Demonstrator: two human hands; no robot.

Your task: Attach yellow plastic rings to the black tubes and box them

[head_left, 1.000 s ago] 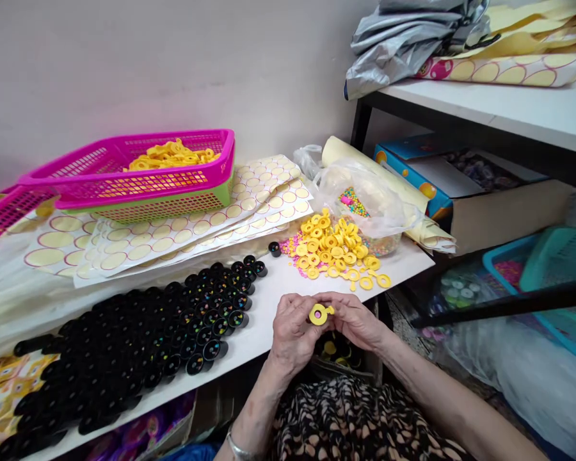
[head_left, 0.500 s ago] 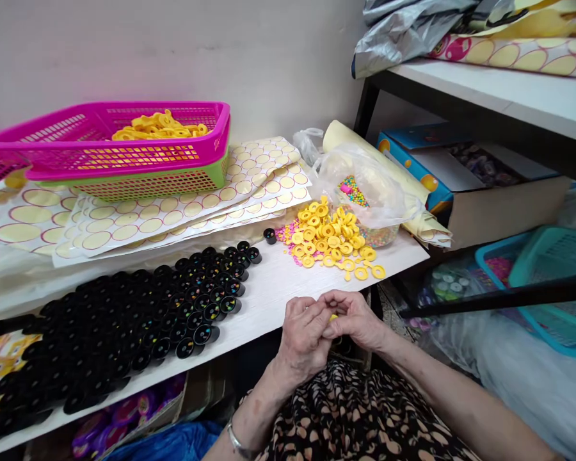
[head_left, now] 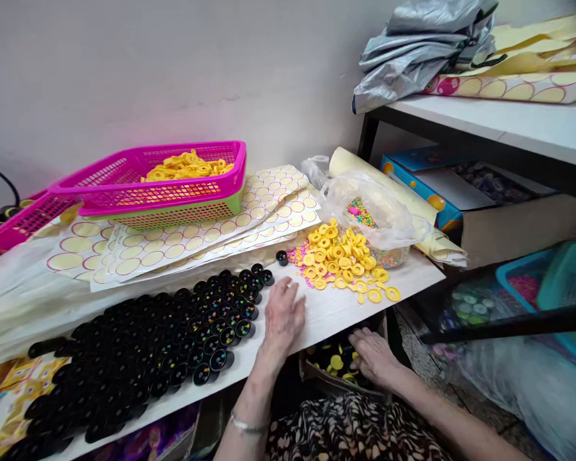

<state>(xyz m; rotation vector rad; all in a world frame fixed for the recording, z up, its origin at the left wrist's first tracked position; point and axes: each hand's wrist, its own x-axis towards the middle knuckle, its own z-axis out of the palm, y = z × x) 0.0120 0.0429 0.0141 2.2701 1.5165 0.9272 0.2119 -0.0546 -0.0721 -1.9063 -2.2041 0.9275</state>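
My left hand [head_left: 283, 315] lies flat on the white table [head_left: 336, 307], fingers spread and holding nothing, right beside the block of several black round cups [head_left: 173, 333] with coloured beads inside. My right hand [head_left: 370, 354] is lowered below the table edge into a box of finished yellow-and-black pieces [head_left: 333, 365]; its fingertips are hidden in there. A heap of yellow rings [head_left: 343, 259] lies just beyond the left hand, with small pink beads [head_left: 295, 255] at its left edge.
A pink basket [head_left: 173, 186] with yellow rings sits on sheets of round stickers [head_left: 196, 234]. A clear bag of coloured beads [head_left: 372, 214] lies at the table's right end. Shelving with boxes [head_left: 461, 192] and teal baskets [head_left: 552, 282] stands to the right.
The hands held a yellow ring piece together above my lap; now they are apart. The left moved up onto the table, the right went down into the box, and the piece is out of sight.
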